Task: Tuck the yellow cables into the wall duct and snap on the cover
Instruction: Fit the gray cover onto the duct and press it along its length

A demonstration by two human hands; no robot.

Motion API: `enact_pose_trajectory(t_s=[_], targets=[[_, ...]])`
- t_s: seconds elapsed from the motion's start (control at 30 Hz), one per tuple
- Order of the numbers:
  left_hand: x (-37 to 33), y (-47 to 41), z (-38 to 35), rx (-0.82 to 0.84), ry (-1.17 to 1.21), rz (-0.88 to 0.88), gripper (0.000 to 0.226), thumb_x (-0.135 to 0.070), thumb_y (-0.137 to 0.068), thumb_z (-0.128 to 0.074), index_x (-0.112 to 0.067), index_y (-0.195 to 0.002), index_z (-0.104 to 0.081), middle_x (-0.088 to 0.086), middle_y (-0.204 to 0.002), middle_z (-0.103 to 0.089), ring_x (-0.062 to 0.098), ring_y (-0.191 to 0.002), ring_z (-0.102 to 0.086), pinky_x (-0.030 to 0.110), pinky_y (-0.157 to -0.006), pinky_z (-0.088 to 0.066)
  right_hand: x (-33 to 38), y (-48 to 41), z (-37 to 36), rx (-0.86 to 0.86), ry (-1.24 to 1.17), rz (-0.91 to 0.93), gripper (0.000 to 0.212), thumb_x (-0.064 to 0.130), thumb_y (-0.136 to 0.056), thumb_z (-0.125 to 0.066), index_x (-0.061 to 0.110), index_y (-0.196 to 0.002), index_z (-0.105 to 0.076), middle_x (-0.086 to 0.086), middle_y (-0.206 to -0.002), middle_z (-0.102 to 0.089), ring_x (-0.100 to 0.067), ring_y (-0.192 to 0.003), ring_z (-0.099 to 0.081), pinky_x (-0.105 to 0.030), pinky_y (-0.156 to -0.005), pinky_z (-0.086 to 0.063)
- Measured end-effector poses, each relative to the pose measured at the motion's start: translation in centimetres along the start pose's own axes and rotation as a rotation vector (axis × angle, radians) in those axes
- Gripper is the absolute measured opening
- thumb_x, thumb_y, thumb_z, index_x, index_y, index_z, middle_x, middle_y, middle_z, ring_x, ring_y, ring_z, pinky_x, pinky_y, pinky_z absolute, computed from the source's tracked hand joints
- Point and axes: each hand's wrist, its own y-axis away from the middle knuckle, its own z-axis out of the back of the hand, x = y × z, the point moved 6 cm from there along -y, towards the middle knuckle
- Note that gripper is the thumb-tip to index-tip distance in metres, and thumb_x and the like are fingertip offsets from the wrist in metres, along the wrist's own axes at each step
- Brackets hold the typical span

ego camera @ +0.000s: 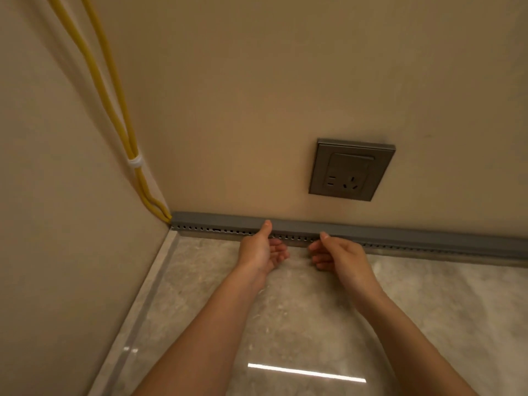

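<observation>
here the cover-snapping step seems in hand: the yellow cables [114, 95] drop down the corner into the left end of the wall duct [200, 226], with the grey cover [223, 218] lying on top. both hands, left hand [261, 250] and right hand [340, 252], set thumbs on the cover, fingers loosely curled below; whether they grip it i cannot tell. next likely calls for firm, even presses along its length.

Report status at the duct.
Left hand, right hand: thumbs pressing cover. Cables enter duct's left end. Nothing seen blocking.
</observation>
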Motion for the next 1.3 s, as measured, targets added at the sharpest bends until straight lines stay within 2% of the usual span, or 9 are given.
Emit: enact_pose_trajectory(t_s=[0.07, 0.2, 0.3, 0.47, 0.63, 0.73, 0.83, 0.97, 1.3], targets=[[0.1, -0.1, -0.1, 0.005, -0.018, 0.002, 0.044, -0.037, -0.096, -0.045, -0.003, -0.069, -0.048, 0.012, -0.061, -0.049, 0.015, -0.036, -0.052, 0.018, -0.036, -0.043, -0.5, 0.8, 3.2, -0.172, 0.004, 0.061, 0.036, 0.024, -0.094, -0.052, 0.012, -0.064, -0.068, -0.003, -0.061, -0.066, -0.011, -0.055, -0.059, -0.018, -0.051, -0.049], [0.2, -0.3, -0.2, 0.041, -0.041, 0.019, 0.044, -0.038, -0.096, -0.044, -0.003, -0.069, -0.047, 0.012, -0.064, -0.047, 0.022, -0.053, -0.049, 0.026, -0.050, -0.044, -0.3, 1.9, 8.9, -0.424, 0.187, 0.222, 0.037, 0.023, -0.094, -0.051, 0.013, -0.062, -0.064, -0.003, -0.064, -0.067, -0.013, -0.060, -0.059, -0.028, -0.062, -0.044], [0.2, -0.5, 0.0, 0.043, -0.029, 0.019, 0.044, -0.037, -0.096, -0.045, -0.002, -0.069, -0.047, 0.013, -0.066, -0.048, 0.023, -0.057, -0.049, 0.028, -0.056, -0.044, 0.3, 1.5, 10.0, -0.372, 0.348, 0.322, 0.037, 0.019, -0.096, -0.048, 0.015, -0.061, -0.060, -0.001, -0.063, -0.064, -0.010, -0.060, -0.057, -0.025, -0.064, -0.041], [0.3, -0.7, -0.2, 0.016, -0.035, -0.005, 0.042, -0.036, -0.096, -0.045, -0.002, -0.073, -0.049, 0.013, -0.068, -0.049, 0.023, -0.059, -0.051, 0.026, -0.049, -0.050, -0.2, 1.3, 9.9, -0.307, 0.463, 0.385, 0.022, 0.012, -0.094, -0.050, 0.018, -0.075, -0.058, 0.003, -0.068, -0.060, -0.001, -0.062, -0.052, -0.008, -0.057, -0.037], [0.7, -0.2, -0.9, -0.125, 0.042, -0.041, 0.044, -0.040, -0.096, -0.044, -0.004, -0.071, -0.046, 0.011, -0.067, -0.048, 0.022, -0.057, -0.051, 0.020, -0.038, -0.048, -0.5, 1.0, 9.8, -0.225, 0.474, 0.386, 0.012, 0.010, -0.091, -0.053, 0.020, -0.087, -0.057, -0.002, -0.086, -0.061, -0.010, -0.079, -0.055, -0.011, -0.067, -0.038], [1.8, 0.6, -2.6, -0.203, 0.018, -0.094, 0.044, -0.040, -0.095, -0.046, -0.005, -0.068, -0.047, 0.011, -0.062, -0.050, 0.018, -0.042, -0.052, 0.017, -0.032, -0.043, -0.7, 0.8, 9.9, -0.195, 0.463, 0.388, 0.012, 0.008, -0.090, -0.055, 0.019, -0.087, -0.057, -0.003, -0.089, -0.061, -0.015, -0.083, -0.056, -0.021, -0.071, -0.041], [4.0, 1.5, -6.7, -0.049, -0.057, -0.025, 0.044, -0.041, -0.093, -0.049, -0.008, -0.064, -0.050, 0.006, -0.049, -0.052, 0.011, -0.027, -0.048, 0.018, -0.036, -0.037, -0.6, 0.8, 9.7, -0.181, 0.459, 0.402, 0.013, 0.007, -0.087, -0.057, 0.020, -0.086, -0.056, 0.000, -0.087, -0.059, -0.016, -0.085, -0.055, -0.028, -0.075, -0.043], [6.2, 2.6, -12.4, 0.157, -0.077, 0.090, 0.047, -0.042, -0.093, -0.047, -0.006, -0.065, -0.054, 0.001, -0.037, -0.055, 0.012, -0.034, -0.050, 0.023, -0.045, -0.038, -0.4, 0.9, 9.8, -0.168, 0.469, 0.413, 0.016, 0.003, -0.081, -0.058, 0.018, -0.083, -0.053, 0.002, -0.083, -0.056, -0.016, -0.083, -0.051, -0.027, -0.072, -0.039], [5.8, 2.5, -14.5, 0.156, 0.032, 0.141, 0.042, -0.029, -0.099, -0.040, -0.003, -0.067, -0.050, 0.001, -0.034, -0.050, 0.007, -0.024, -0.043, 0.015, -0.033, -0.034, -0.1, 0.7, 9.7, -0.188, 0.471, 0.398, 0.011, 0.012, -0.070, -0.047, 0.011, -0.078, -0.054, -0.002, -0.077, -0.057, -0.018, -0.077, -0.050, -0.028, -0.068, -0.039]])
